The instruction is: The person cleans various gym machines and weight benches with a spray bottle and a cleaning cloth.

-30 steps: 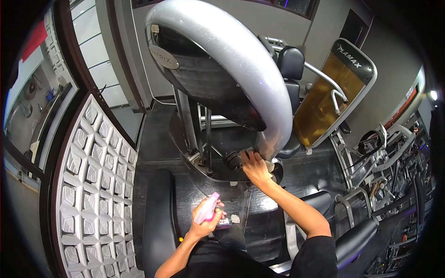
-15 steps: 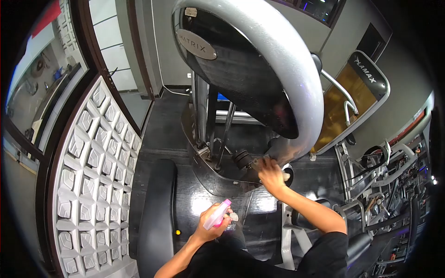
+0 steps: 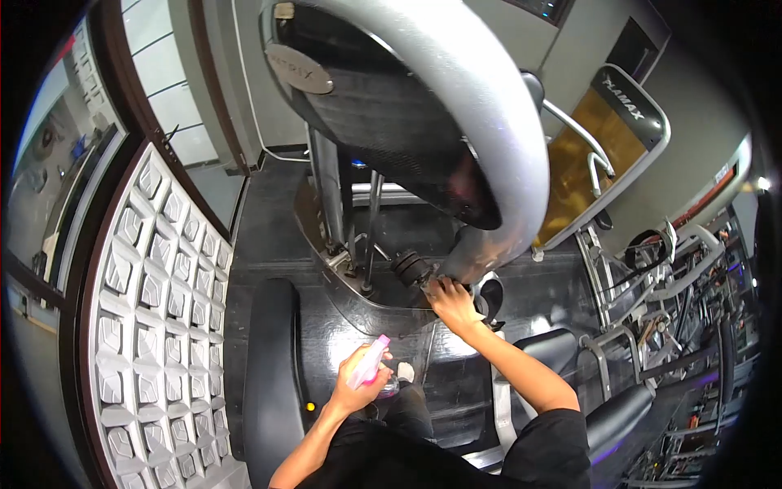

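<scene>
My left hand [image 3: 358,385] is wrapped round a pink and clear spray bottle [image 3: 370,363], its pink top pointing up and away from me. Further forward, my right hand [image 3: 450,303] rests at the lower end of the machine's thick silver curved frame [image 3: 521,155], beside a black round part [image 3: 413,269]. The fingers are bent over that spot, and whatever lies under them is too hidden to make out. Above hangs the machine's black cover [image 3: 366,114] with an oval plate [image 3: 300,69].
A long black pad [image 3: 274,367] stands at the left, near a white patterned wall panel [image 3: 155,326]. Another black pad [image 3: 547,350] lies right of my right arm. A gold-panelled machine [image 3: 586,163] and metal racks [image 3: 676,285] stand further right.
The view has shifted, so the machine appears further left. My right hand has moved down and left along the base of the silver frame. The bottle is still in my left hand.
</scene>
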`<state>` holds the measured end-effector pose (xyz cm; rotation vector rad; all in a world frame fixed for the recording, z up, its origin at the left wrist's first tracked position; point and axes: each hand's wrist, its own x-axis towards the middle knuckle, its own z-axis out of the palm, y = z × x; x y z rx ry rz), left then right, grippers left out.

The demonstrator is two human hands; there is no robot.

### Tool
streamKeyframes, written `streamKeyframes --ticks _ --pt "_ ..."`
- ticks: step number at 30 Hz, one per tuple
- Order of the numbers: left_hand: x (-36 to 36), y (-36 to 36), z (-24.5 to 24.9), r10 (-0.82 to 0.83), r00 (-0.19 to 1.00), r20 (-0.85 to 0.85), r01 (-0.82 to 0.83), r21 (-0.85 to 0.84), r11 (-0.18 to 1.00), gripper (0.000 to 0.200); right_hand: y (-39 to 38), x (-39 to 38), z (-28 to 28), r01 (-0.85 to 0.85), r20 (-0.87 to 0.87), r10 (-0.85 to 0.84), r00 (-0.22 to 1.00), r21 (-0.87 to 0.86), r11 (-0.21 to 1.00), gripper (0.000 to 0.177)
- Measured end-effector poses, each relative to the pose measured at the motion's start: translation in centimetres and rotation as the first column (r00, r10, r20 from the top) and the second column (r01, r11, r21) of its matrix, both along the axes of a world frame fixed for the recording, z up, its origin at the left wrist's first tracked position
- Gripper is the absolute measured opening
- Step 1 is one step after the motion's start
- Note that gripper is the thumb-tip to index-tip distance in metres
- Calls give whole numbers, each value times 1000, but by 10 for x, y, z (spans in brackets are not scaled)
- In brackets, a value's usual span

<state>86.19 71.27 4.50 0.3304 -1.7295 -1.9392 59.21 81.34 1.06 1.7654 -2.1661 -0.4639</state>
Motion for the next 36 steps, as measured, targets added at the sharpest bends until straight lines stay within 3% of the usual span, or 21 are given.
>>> streamKeyframes --ticks 2,4,6,7,8,10,12,15,18,19,21,23,24,26,28,30,32,33,34,36 --pt "-2 4 2 -30 999 -16 30 42 999 35 32 -1 23 -132 43 148 988 -259 957 34" --pt "-6 8 2 -50 998 -33 53 87 995 36 61 8 43 -139 54 165 985 -321 937 36" --pt "-11 12 0 -89 995 -47 93 90 992 37 88 19 46 55 259 61 964 -420 906 41" --pt "-13 15 2 -91 994 -63 99 122 988 38 102 21 29 219 415 -26 909 -425 878 52" --pt "-14 16 2 -90 994 -61 97 121 988 38 104 25 22 218 417 -24 909 -426 878 52" --pt "-14 18 0 -116 993 -28 118 85 989 37 106 32 8 563 689 -91 719 -501 658 60" --pt "-12 20 -1 -129 992 -5 129 84 988 37 94 28 7 638 746 -53 663 -528 561 64" --pt "-10 21 2 -131 991 20 128 102 987 35 80 4 3 666 720 -47 692 -612 426 60" --pt "-6 25 -3 -98 995 2 96 194 976 34 61 -25 7 725 723 -76 687 -675 138 49" --pt "-5 27 -8 -80 997 -21 82 260 962 34 59 -29 5 724 721 -75 688 -676 140 49" --pt "-4 29 -20 -67 998 14 62 238 969 33 54 -36 3 744 748 -94 657 -624 241 50" --pt "-2 32 -36 -40 998 53 28 221 975 33 53 -19 -5 713 727 -49 685 -656 248 52" --pt "-2 35 -45 32 997 70 -50 267 962 32 54 -6 -4 685 705 -8 709 -686 244 54" --pt "-4 37 -65 129 987 92 -151 316 936 31 65 15 10 681 714 -50 699 -642 353 56" --pt "-8 37 -88 237 957 167 -283 364 887 27 74 17 2 708 743 -42 668 -617 345 61" --pt "-13 32 -123 269 924 272 -348 305 886 23 74 19 3 720 751 -51 658 -609 333 60" --pt "-18 29 -152 359 857 370 -378 -23 926 22 73 18 -4 699 714 -101 693 -632 334 60" --pt "-22 28 -155 438 865 246 -398 -196 896 23 72 17 -7 683 694 -97 713 -658 318 61" --pt "-25 26 -157 456 854 252 -418 -192 888 23 71 16 -10 666 675 -92 733 -683 299 61" --pt "-34 22 -163 386 884 265 -293 -329 898 22 71 12 -16 636 641 -89 762 -717 285 60"
